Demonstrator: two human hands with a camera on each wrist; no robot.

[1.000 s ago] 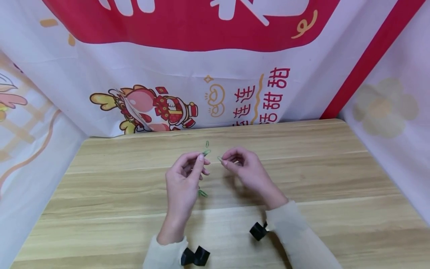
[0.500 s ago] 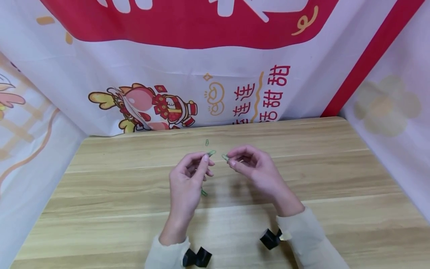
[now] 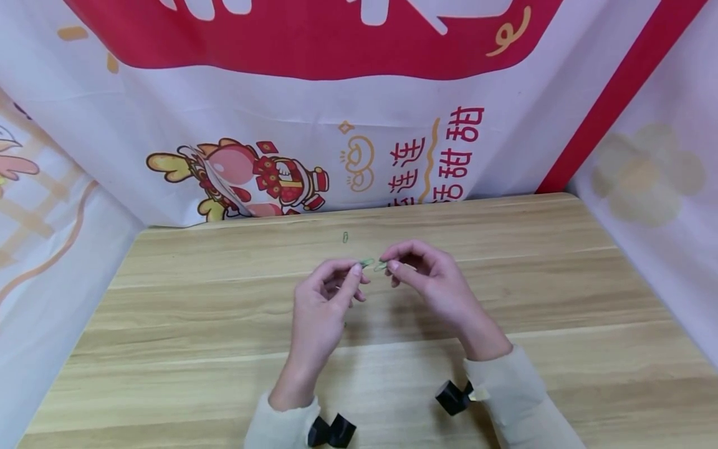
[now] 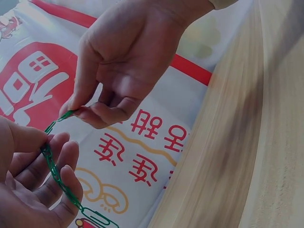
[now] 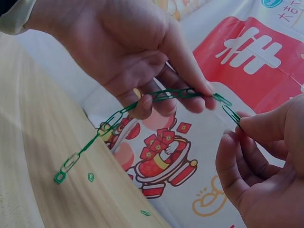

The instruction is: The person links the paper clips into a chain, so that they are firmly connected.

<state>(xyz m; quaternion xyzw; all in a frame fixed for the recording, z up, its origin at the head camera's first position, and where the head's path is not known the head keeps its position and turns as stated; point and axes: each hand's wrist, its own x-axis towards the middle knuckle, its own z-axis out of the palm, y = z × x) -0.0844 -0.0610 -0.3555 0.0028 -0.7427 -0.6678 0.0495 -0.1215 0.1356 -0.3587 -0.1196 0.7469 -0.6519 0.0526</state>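
Note:
My left hand [image 3: 322, 312] pinches the end clip of a chain of green paper clips [image 5: 114, 118] between thumb and index finger. In the right wrist view the chain runs past the fingers and hangs down; from the head it is mostly hidden behind that hand. My right hand [image 3: 440, 287] pinches a single green paper clip [image 5: 232, 115] by one end, its other end pointing at the left hand. The tips of the two clips are very close; I cannot tell whether they touch. Both hands are above the wooden table.
A loose green paper clip [image 3: 344, 237] lies on the wooden table [image 3: 185, 324] beyond the hands. The right wrist view has another small green clip [image 5: 145, 213] on the wood. A printed cloth [image 3: 314, 106] hangs behind and beside the table. Black camera mounts [image 3: 339, 430] sit at the wrists.
The left hand has moved right with the chain, and the right hand first shifted right, then stayed nearly still. The right hand's clip has turned toward the left one, and the gap has narrowed.

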